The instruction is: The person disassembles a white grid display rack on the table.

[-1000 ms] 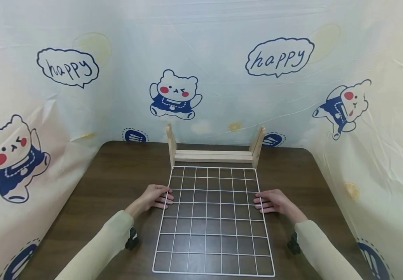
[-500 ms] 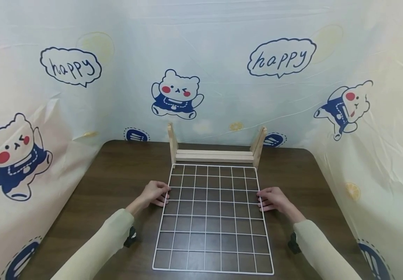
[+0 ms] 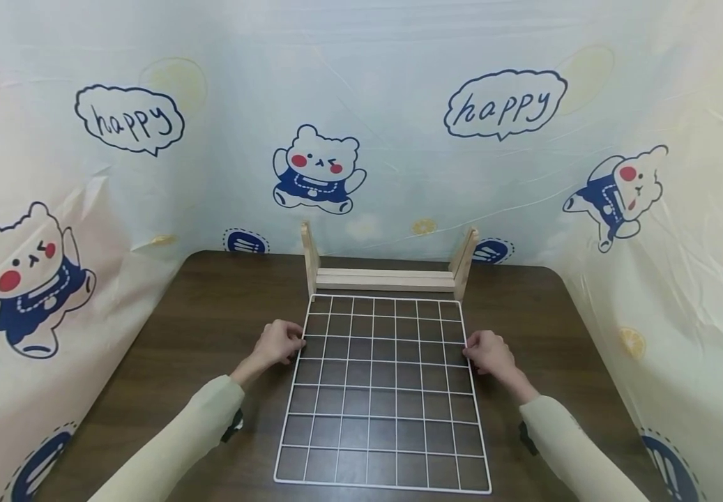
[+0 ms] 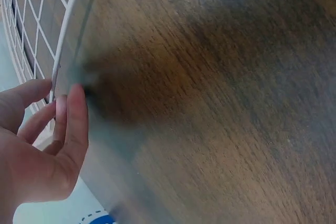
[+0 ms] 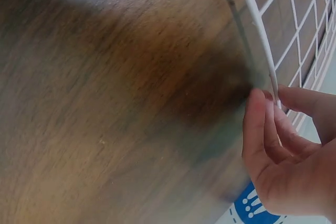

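Note:
A white wire grid panel (image 3: 370,388) lies over the brown wooden table, its long sides running away from me. My left hand (image 3: 278,343) pinches the panel's left edge wire; in the left wrist view, thumb and fingers meet around the rim wire (image 4: 63,31). On the opposite side my right hand (image 3: 489,352) grips the right edge wire between thumb and fingertips. The right wrist view shows that rim wire (image 5: 261,29) casting a shadow on the tabletop. Just beyond the panel's far edge stands a pale wooden rack (image 3: 386,280) with two upright ends joined by slats.
The dark brown table (image 3: 210,314) extends to both sides of the panel. A pale curtain (image 3: 399,174) printed with bears and the word "happy" hangs behind and along both sides. Each wrist wears a small dark device.
Both hands have gone from straighter fingers under the side wires to a closer pinch on the edges. The panel has shifted very slightly away from me; the rack has stayed put.

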A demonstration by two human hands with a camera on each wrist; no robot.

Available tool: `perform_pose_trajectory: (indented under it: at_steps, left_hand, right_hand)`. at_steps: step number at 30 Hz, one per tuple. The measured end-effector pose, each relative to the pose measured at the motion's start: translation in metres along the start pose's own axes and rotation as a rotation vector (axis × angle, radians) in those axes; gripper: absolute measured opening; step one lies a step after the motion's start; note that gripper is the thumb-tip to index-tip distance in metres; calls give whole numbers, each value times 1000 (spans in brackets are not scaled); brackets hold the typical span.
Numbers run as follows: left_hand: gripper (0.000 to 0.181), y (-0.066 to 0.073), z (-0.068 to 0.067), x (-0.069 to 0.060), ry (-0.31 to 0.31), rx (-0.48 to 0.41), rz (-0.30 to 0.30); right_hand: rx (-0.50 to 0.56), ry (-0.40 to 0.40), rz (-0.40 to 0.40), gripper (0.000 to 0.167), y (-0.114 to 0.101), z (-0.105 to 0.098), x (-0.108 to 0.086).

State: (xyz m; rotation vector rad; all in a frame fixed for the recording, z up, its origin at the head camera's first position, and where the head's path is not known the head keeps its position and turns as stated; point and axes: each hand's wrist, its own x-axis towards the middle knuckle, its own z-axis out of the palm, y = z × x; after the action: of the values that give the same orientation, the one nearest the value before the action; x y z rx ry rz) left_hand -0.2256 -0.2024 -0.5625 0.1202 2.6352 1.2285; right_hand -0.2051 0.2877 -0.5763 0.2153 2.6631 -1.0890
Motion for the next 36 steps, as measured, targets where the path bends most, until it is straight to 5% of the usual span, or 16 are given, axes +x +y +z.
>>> perform_pose_trajectory:
  at_steps: [5,10,21,36]
  left_hand:
    - [31,-46,12,28,49,197,43]
    - [32,-64,19,38,90,278,67]
    - [7,-64,25,38,120,262,153]
    - [25,-55,29,31,129,315,114]
  right_hand:
    - [-196,86,-72,6,31,15,24]
    - [-272,136,-125,8,42,22,32]
    - [-244,119,-59,8,35,23,28]
    - [-307,174,-119,11,39,29,28]
